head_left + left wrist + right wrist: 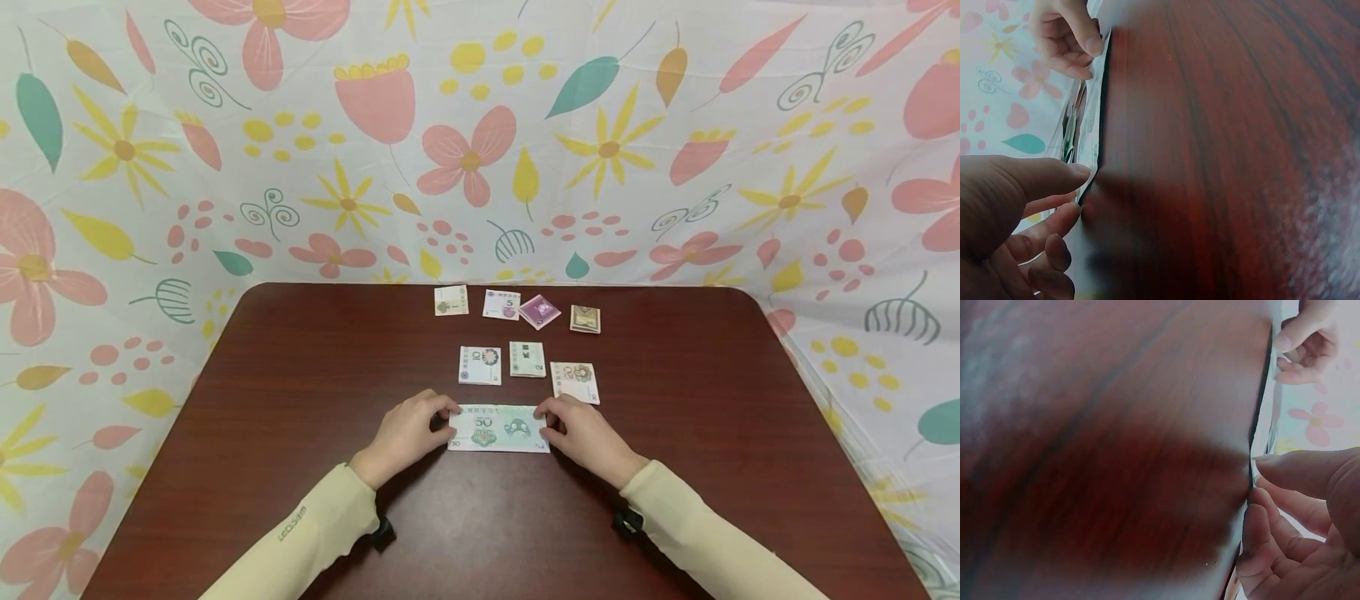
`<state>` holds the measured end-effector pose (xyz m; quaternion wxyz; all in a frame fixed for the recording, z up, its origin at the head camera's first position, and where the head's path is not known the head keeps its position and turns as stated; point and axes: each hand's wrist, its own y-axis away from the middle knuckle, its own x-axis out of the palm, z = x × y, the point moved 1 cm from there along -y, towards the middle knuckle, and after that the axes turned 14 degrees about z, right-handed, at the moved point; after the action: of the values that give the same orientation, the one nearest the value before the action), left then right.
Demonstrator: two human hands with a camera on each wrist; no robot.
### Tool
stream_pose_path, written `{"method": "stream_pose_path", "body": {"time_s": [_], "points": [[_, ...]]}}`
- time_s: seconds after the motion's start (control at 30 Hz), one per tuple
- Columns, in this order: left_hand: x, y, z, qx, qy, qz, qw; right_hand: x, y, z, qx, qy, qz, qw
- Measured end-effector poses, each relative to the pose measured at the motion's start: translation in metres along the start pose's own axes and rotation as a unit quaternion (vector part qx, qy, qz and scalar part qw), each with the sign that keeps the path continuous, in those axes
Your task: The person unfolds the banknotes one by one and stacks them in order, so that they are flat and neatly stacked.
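Observation:
A pale green banknote (498, 442) printed with 50 lies flat and unfolded in front of the person, long side across. My left hand (405, 435) pinches its left end between thumb and fingers. At the opposite end, the right hand (592, 437) holds the note the same way. Both wrist views show the note nearly edge-on, low over the tabletop. Just beyond it are a folded note marked 10 (478, 375), a green folded note marked 2 (527, 363), and a note marked 20 (573, 385) close to the right hand's fingers.
Along the far edge of the dark wooden table (300, 375) lie a small greenish note (451, 302), a note marked 5 (498, 305), a purple folded piece (540, 312) touching it, and a thick brownish folded piece (585, 320). A flowered cloth (465, 242) hangs behind and at both sides.

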<state>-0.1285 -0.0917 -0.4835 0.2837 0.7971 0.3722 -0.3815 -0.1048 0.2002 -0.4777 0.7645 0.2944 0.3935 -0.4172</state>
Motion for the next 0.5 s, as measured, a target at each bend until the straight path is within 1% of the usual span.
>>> {"method": "stream_pose_path", "body": {"time_s": [0.13,0.27,0.5], "points": [[0.000,-0.001,0.001,-0.003,0.001,0.002,1.0000,-0.002,0.000,-0.002,-0.004,0.008,0.005,0.9999],[0.000,-0.001,0.001,-0.004,-0.001,0.002,1.0000,-0.008,0.000,-0.006,0.001,0.018,0.007,0.9998],[0.002,-0.001,0.002,-0.002,-0.004,0.002,1.0000,-0.031,-0.001,-0.018,0.012,0.019,-0.027,0.9994]]}}
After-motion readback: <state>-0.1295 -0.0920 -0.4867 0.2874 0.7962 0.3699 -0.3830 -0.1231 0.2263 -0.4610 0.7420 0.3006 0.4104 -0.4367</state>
